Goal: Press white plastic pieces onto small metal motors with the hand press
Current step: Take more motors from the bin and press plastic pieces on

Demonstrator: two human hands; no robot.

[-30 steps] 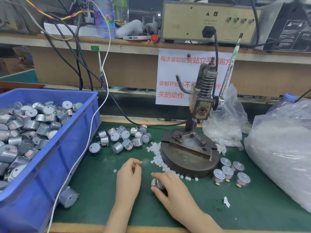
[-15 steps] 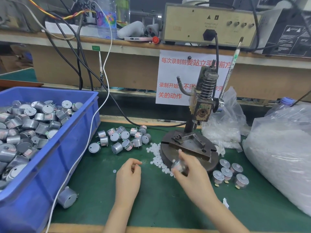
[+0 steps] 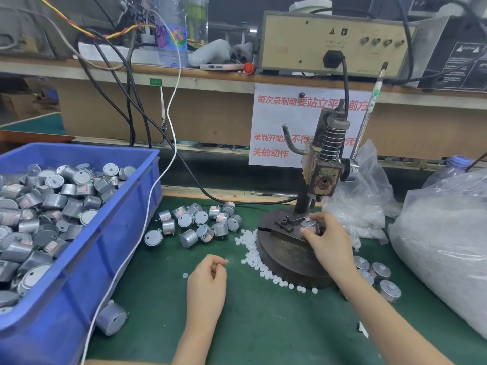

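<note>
Right hand (image 3: 329, 241) has moved its gripped, half-hidden motor (image 3: 307, 223) onto the press (image 3: 326, 177); left hand (image 3: 208, 280) pinches a faint white piece (image 3: 226, 261); box (image 3: 334, 43) reads "POWER INPUT".

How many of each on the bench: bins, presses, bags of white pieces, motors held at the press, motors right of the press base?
blue bin: 1
hand press: 1
clear bags of white pieces: 2
motor held by the right hand on the press fixture: 1
motors right of the press base: 4 in view, maybe more hidden
Total: 9
</note>
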